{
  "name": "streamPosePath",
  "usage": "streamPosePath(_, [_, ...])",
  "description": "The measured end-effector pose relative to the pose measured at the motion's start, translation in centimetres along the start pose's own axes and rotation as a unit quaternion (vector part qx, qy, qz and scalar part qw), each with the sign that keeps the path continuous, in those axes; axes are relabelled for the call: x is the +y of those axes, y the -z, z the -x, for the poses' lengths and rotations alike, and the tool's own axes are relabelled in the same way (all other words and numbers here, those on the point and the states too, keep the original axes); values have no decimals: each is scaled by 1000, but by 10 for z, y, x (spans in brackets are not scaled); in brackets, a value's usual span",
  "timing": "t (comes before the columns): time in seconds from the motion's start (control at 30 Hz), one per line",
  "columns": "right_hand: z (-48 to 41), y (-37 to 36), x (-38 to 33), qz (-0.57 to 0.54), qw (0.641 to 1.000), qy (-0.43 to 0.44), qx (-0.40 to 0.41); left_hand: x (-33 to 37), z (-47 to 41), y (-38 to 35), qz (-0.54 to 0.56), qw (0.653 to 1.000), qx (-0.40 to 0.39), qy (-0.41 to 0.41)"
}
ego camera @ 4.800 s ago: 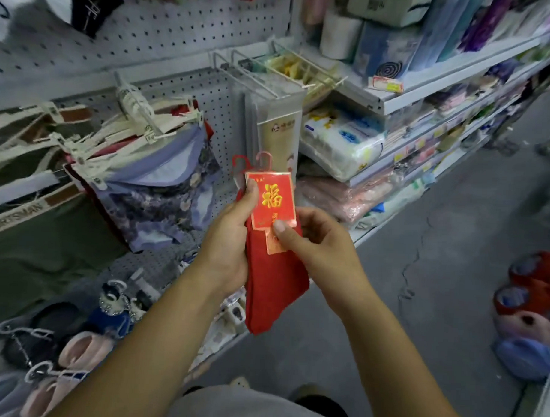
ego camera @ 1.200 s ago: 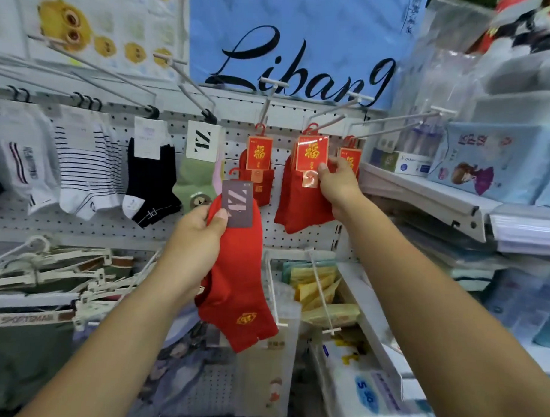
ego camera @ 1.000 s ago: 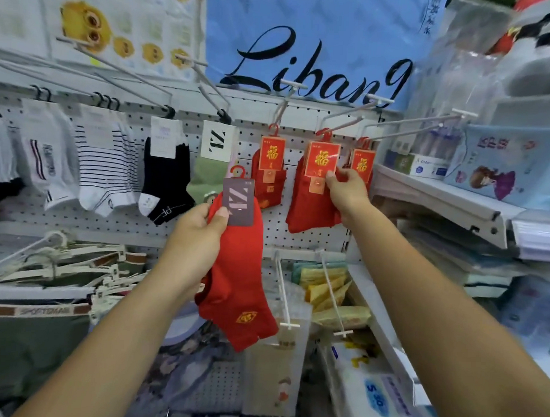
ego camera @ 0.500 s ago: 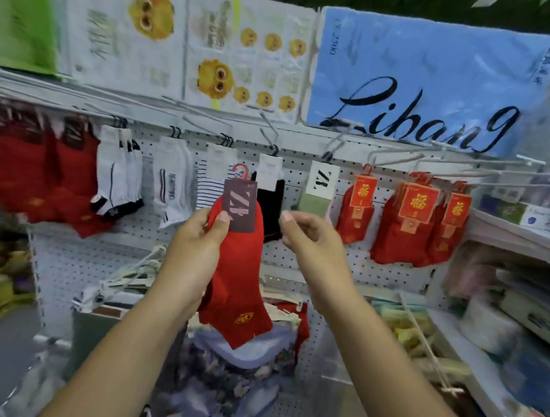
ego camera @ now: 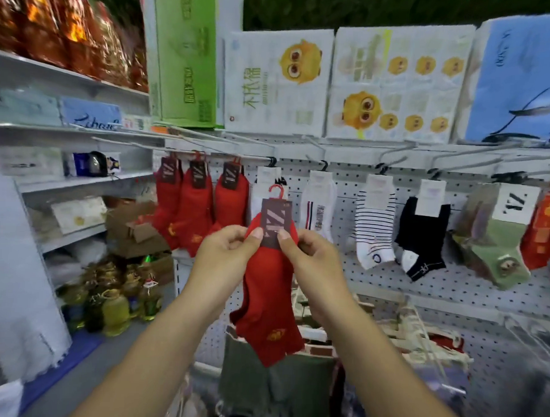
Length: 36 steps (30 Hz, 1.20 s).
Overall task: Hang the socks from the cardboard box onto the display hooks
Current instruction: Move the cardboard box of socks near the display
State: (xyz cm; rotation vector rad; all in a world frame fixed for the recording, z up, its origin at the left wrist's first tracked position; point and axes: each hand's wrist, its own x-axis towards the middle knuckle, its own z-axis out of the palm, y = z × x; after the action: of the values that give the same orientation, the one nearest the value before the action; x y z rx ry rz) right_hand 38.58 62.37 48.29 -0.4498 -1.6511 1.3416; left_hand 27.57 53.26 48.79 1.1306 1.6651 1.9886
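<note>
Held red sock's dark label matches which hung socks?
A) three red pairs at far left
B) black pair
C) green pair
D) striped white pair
A: the dark label on the held red sock has the same dark card and logo as those on the three red pairs hanging at far left.

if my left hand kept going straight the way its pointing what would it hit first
Most likely the white socks hanging on the pegboard, right behind the card of the red sock that the left hand pinches. How far back they hang is unclear from this view.
</note>
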Motion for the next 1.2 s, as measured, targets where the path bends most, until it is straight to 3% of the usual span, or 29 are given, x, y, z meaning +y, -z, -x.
streamPosePath(0.13, [-17,-42,14,-29,999,-32,-18,-9,-20,49,-5,1000,14,3])
streamPosePath(0.27, [-37,-69,22,-63,994,-91,-22,-14,-40,80,5,998,-18,57])
streamPosePath(0.37, [-57,-81,36,-96,987,-131,-2,-30,-48,99,-20,981,-132,141])
streamPosePath(0.47, [-82,-87,53,-131,974,-182,18,-53,-48,109,-128,949,-225,179])
streamPosePath(0.87, [-126,-109,113,-131,961,-245,6,-90,-77,156,-74,933,-224,271])
streamPosePath(0.97, [-127,-111,123,-86,971,-224,-1,-103,-79,171,-147,933,-187,270])
streamPosePath(1.13, [-133,-127,134,-26,975,-220,-25,-96,-101,192,-129,979,45,150])
streamPosePath(1.2, [-134,-137,135,31,979,-199,-13,-86,-116,202,-103,985,96,97])
